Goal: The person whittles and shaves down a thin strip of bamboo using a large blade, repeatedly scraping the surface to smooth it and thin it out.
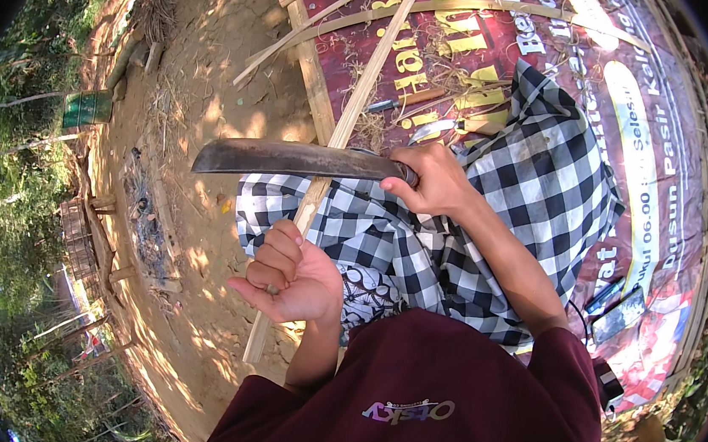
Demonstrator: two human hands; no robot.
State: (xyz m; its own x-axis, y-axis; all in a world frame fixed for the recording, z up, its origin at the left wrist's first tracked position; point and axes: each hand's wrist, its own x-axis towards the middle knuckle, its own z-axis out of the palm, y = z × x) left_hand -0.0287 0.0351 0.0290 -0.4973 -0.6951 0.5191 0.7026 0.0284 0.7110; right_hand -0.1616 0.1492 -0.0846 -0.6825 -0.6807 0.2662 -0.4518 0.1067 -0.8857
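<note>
My left hand is closed round the lower part of a long, pale bamboo strip. The strip slants up and away, its near end poking out below my fist. My right hand grips the handle of a machete. Its broad dark blade points left and crosses over the strip just beyond my left hand; whether the edge bites into it I cannot tell. A black-and-white checkered cloth covers my lap beneath both hands.
A maroon printed banner covers the platform, strewn with shavings. On it lie a wooden-handled knife, a curved-blade knife and a bent bamboo strip. A wooden edge borders bare ground. A phone-like slab rests at right.
</note>
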